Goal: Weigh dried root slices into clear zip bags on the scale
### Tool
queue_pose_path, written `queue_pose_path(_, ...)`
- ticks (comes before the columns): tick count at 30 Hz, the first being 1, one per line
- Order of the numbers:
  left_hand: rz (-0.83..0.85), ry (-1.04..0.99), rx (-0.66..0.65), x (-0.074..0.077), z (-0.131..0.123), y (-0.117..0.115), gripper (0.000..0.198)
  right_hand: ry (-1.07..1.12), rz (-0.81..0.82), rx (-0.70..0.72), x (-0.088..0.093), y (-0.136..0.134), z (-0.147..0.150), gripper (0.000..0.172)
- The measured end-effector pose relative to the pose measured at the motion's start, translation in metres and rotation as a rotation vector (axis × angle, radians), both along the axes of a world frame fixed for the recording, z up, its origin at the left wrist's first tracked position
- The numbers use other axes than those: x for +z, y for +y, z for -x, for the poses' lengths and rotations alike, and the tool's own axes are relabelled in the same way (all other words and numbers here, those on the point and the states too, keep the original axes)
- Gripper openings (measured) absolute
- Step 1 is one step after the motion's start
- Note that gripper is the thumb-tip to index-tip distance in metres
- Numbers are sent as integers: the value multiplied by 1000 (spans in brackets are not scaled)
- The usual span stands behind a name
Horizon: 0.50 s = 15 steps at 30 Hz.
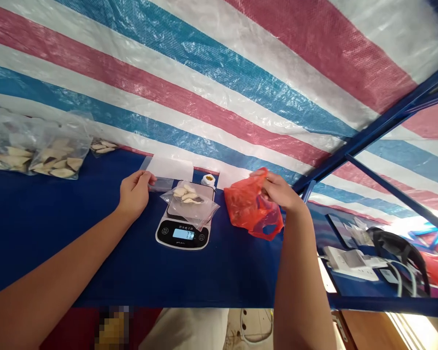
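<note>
My left hand (pixel 134 193) pinches a small clear plastic bag (pixel 161 183) just left of a digital kitchen scale (pixel 183 232). On the scale's platform lies a clear bag of pale shell-like pieces (pixel 189 197); the display is lit. My right hand (pixel 279 190) grips the top of a red plastic bag (pixel 251 206) that rests on the blue table surface (pixel 95 253) to the right of the scale.
Filled clear bags of the same pale pieces (pixel 54 158) are piled at the far left. A small white pot (pixel 208 180) stands behind the scale. A striped tarp (pixel 219 73) forms the back wall. A white power strip (pixel 350 262) and cables lie lower right beyond a blue frame bar.
</note>
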State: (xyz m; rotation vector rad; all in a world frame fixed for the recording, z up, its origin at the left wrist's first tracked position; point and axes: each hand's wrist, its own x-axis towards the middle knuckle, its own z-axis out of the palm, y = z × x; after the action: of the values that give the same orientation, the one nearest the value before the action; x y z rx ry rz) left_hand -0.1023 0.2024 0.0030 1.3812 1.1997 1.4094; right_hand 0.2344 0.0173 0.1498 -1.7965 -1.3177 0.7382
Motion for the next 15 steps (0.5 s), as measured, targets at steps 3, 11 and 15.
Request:
queue_pose_path(3,-41,12,-17,0,-1,-2,25,-142,57,-112,-34,-3,-6,5)
queue_pose_path(11,-65,52,-51,-3,0,-3,31,56,41,-131,-70,-3,-9,8)
queue_pose_path(15,-62,27,-76,-3,-1,-3,32,145,241,-290,-77,-16,-22,11)
